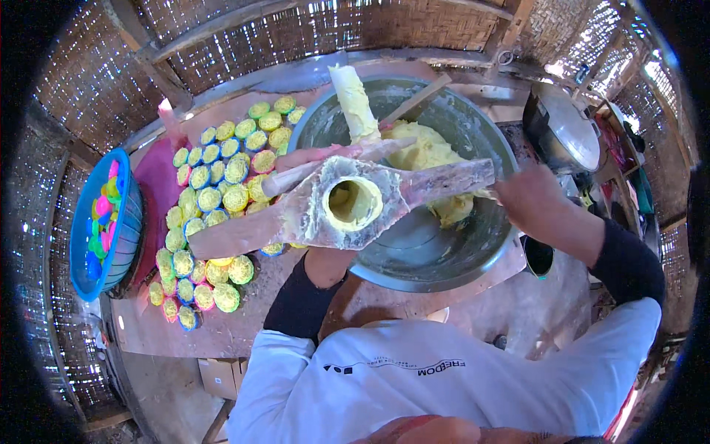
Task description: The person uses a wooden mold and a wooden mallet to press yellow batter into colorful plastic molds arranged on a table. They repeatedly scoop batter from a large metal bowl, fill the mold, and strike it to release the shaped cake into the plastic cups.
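Note:
A wooden hand press [325, 203] with a hollow dough-smeared barrel and two long arms lies across the middle, above the basin's near-left side. Behind it, the fingers of my left hand [305, 157] close round the wooden crossbar of a plunger [353, 100], whose dough-coated rod points away from me. My left wrist passes beneath the press. By the right rim of the basin [429, 277], close to the press's right arm, my right hand [536, 200] is curled; its fingertips and anything in them are hidden. A yellow dough mass [425, 152] sits inside the basin.
Many coloured cups [235, 196] filled with yellow dough strands cover the table's left part. Further left stands a blue basket [126, 259] of colourful cups. A wooden stick [418, 100] leans in the basin. A lidded pot [566, 133] stands at the far right.

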A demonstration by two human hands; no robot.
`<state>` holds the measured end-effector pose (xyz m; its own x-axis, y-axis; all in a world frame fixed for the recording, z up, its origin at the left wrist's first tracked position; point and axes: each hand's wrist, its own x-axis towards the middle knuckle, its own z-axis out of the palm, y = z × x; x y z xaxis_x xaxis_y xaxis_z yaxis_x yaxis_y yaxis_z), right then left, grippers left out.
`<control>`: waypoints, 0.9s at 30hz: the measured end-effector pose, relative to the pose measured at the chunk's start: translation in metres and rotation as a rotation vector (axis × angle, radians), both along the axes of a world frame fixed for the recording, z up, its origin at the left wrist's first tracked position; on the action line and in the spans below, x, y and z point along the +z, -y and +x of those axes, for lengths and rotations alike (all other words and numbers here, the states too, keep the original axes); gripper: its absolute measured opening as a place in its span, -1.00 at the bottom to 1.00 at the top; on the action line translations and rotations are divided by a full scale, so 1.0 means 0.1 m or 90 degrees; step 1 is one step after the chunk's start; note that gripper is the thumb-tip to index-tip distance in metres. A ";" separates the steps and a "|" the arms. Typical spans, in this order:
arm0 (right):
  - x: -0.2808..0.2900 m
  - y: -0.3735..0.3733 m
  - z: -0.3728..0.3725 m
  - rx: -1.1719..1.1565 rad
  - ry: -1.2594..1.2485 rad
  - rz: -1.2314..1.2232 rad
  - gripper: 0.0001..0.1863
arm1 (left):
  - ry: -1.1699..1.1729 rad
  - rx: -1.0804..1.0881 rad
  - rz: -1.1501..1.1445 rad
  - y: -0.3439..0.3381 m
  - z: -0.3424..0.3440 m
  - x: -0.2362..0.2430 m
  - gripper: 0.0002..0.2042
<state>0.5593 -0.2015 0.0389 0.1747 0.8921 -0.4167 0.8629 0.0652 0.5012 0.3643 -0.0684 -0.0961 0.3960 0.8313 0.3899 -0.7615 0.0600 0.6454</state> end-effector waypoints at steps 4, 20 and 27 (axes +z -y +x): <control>0.26 0.24 -0.20 -0.041 0.044 -0.013 -0.88 | 0.010 0.179 -0.002 0.02 -0.02 0.03 -0.53; -0.73 0.15 0.18 -0.021 -0.062 -0.030 -0.89 | -0.072 -0.227 0.002 0.02 0.08 -0.09 -0.55; -0.76 0.22 0.25 -0.002 -0.093 -0.001 -0.91 | -0.131 -0.115 0.200 -0.08 0.14 -0.13 -0.59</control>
